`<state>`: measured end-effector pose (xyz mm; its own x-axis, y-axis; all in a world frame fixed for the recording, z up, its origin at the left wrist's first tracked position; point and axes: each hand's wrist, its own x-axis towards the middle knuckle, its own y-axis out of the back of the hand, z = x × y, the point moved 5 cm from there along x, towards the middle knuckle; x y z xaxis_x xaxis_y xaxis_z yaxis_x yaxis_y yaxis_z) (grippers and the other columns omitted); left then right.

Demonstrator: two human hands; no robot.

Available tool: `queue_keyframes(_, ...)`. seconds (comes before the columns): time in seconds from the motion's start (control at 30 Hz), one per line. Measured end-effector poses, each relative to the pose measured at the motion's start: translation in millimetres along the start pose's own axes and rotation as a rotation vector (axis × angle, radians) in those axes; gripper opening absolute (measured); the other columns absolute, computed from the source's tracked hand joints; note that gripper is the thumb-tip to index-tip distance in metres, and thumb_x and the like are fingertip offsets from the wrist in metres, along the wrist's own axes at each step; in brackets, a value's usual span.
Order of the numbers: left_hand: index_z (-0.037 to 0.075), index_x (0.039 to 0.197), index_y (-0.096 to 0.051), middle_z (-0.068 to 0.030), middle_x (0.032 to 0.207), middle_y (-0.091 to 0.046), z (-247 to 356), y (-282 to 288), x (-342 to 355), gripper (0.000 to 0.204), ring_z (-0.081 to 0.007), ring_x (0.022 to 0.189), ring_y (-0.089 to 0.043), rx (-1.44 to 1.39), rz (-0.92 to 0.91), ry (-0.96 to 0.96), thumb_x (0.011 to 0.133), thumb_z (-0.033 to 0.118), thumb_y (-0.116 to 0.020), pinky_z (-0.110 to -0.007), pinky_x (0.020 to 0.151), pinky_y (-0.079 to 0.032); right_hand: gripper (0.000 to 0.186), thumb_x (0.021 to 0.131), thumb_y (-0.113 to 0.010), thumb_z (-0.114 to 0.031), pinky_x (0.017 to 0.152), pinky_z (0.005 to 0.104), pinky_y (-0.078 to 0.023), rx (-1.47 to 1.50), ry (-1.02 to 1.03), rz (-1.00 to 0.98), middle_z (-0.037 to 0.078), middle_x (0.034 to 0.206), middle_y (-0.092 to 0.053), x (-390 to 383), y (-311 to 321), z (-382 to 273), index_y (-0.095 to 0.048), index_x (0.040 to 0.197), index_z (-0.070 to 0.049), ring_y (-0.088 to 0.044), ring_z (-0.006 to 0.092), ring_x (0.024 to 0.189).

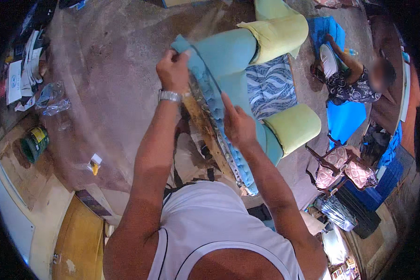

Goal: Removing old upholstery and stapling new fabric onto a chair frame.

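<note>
**Hands on the back of a blue armchair**

The armchair [247, 70] sits in the upper middle of the frame, seen from behind and above. The left hand [173, 70] is closed, pinching the blue cover at the top left corner of the chair's back. The right hand [238, 123] lies lower and to the right, fingers stretched out flat and pressed against the blue cloth just beside the back's edge. A silvery wristwatch [169, 96] circles the left wrist.

Between the two hands runs the rim of the back, where a strip of bare wood frame [205, 130] shows beneath the pulled cloth, which bunches into small puckers along that edge.

The chair stands on a worn, stained concrete floor [107, 60] that fills the upper left. At the left edge lie papers [23, 70], crumpled clear plastic [51, 98] and a green tin [34, 143]. Another person [354, 79] sits on the floor in the upper right, beside blue sheets [343, 119].

The chair's back is smooth light-blue cloth; its rounded arms [294, 126] are pale yellow-green, and the seat cushion [270, 86] carries a wavy blue-and-white pattern. In the lower right stands a small wooden chair [340, 168] with a pink flowered cushion.
</note>
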<state>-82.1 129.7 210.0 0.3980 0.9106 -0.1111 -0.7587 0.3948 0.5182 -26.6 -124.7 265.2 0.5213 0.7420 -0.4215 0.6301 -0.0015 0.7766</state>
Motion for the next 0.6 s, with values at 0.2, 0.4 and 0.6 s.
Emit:
queue_keyframes(0.2,0.000,0.106,-0.068,-0.0139,0.091,-0.073,-31,7,-58,0.034,-0.0258,0.075,-0.069,-0.420,0.104,0.268,0.090,0.028,-0.076,-0.041,0.074,-0.055,0.071,0.094,-0.062,-0.011,0.068,0.0516,-0.055,0.072,0.039,0.059,0.016,0.093,-0.066,-63,-31,37,-0.035,0.159,-0.026,-0.067,0.0403,0.079)
queue_keyframes(0.4,-0.005,0.112,-0.069,-0.0133,0.088,-0.073,-2,-6,-62,0.050,-0.0228,0.081,-0.070,-0.014,-0.085,-0.033,0.086,0.035,-0.083,-0.036,0.075,-0.057,0.071,0.095,-0.062,-0.012,0.067,0.0501,-0.055,-0.018,-0.006,0.052,0.017,0.096,-0.067,-59,-39,38,-0.035,0.159,-0.024,-0.068,0.0404,0.079)
queue_keyframes(0.6,-0.001,0.103,-0.072,-0.0150,0.090,-0.075,-14,-29,-48,0.044,-0.0289,0.083,-0.072,0.038,-0.151,0.213,0.079,0.034,-0.085,-0.041,0.075,-0.057,0.066,0.097,-0.060,-0.017,0.068,0.0517,-0.055,-0.035,-0.021,0.070,0.019,0.099,-0.068,-29,-28,29,-0.035,0.158,-0.025,-0.068,0.0414,0.081)
